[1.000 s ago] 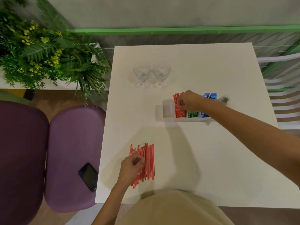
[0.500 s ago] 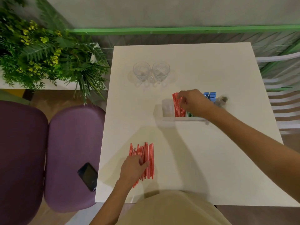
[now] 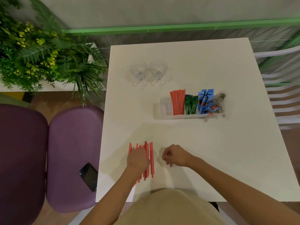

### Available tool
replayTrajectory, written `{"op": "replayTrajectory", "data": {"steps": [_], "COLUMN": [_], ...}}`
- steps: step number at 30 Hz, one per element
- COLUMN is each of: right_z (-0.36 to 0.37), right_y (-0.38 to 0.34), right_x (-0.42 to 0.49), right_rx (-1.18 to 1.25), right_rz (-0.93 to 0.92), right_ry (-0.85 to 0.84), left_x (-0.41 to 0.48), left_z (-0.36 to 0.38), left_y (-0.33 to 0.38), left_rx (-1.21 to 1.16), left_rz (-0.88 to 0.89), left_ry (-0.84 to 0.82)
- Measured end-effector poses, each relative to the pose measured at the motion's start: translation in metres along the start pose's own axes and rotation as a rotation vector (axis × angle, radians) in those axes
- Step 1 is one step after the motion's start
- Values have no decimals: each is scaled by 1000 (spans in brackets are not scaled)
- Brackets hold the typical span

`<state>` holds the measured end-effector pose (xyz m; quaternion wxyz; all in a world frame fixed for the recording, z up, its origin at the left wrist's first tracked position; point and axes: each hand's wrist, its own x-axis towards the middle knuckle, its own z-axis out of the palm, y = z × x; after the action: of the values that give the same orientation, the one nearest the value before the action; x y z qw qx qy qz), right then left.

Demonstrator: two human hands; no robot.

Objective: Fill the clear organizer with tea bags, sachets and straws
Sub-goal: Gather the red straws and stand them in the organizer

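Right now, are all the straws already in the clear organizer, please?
No, loose straws lie on the table under the left hand, apart from the organizer.

On white square bench, near edge: loose red-and-white striped straws under left grip. Just beside, right grip, fingers loosely curled. Farther back, clear plastic organizer holding upright red straws, green sachets, blue sachets.
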<state>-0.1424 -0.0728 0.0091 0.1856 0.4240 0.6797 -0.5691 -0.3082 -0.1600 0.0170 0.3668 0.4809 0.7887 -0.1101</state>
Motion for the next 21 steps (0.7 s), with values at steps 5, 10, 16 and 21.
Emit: {"op": "replayTrajectory", "data": {"steps": [5,10,16,21], "right_z": [18,22,20,23], "right_y": [11,15,7,-9], "right_x": [-1,-5,-2,4], "right_rx": [90,130,266,414], "right_rz": [51,89,82,40], "right_ry": [-23,-21,3,58], "left_x": [1,-1,-10,-22], "left_z": [2,6,13,16], "left_y": [1,-4,-18,-23], "left_rx": [-23,-57,-107,-321], "left_rz": [10,8,16,106], "left_ry": [-6,-16,5,-83]}}
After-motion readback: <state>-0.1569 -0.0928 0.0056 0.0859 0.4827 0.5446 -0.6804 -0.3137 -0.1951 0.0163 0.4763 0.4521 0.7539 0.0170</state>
